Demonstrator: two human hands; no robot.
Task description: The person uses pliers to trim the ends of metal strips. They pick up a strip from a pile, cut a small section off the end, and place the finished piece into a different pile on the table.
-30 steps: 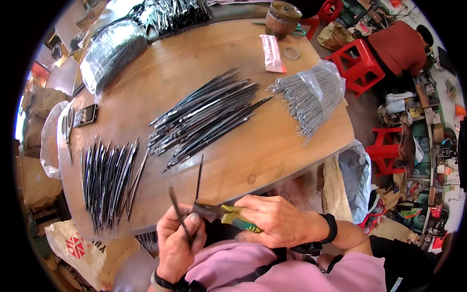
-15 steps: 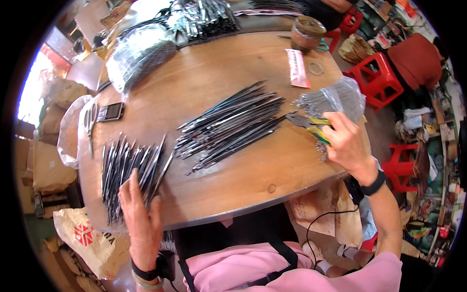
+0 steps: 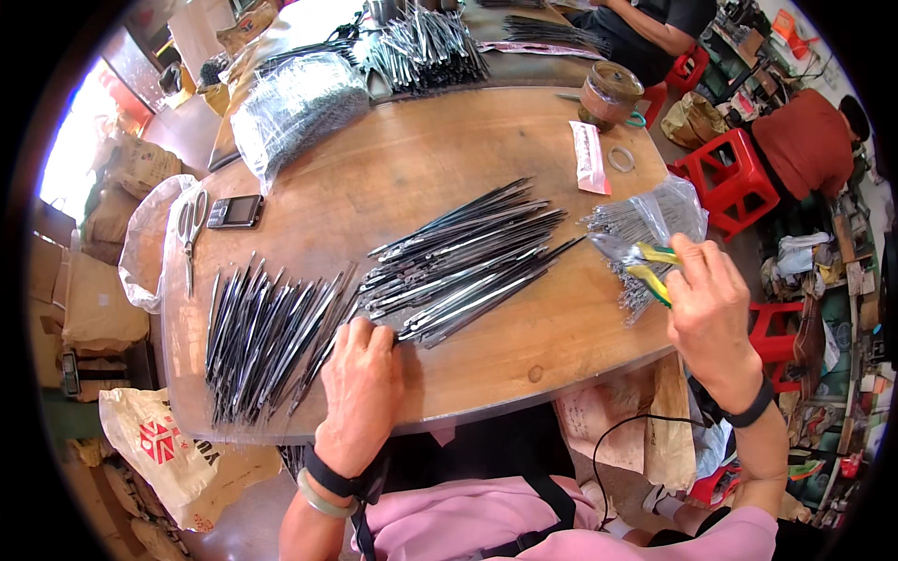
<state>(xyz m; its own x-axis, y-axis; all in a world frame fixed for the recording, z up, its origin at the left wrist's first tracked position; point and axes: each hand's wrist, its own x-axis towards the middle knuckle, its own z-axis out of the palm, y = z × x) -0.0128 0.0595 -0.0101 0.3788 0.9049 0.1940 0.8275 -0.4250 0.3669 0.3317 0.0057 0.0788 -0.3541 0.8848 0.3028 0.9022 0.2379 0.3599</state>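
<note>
Table (image 3: 496, 374): bare wood toward the front-right corner.
Right hand (image 3: 713, 313): gripping pliers (image 3: 657, 253), near the right edge.
Left hand (image 3: 363, 374): curled by the front edge; fingertips hidden, hold unclear.

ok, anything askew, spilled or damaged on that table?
Nothing looks spilled or visibly damaged. Only mild oddity: the left pile of dark strips has ragged ends and fans out, its right-side strips slanting more than the rest, toward the middle pile by the left hand.

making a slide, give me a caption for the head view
Left hand by dark strips, right hand holding pliers at a wooden table.
</note>
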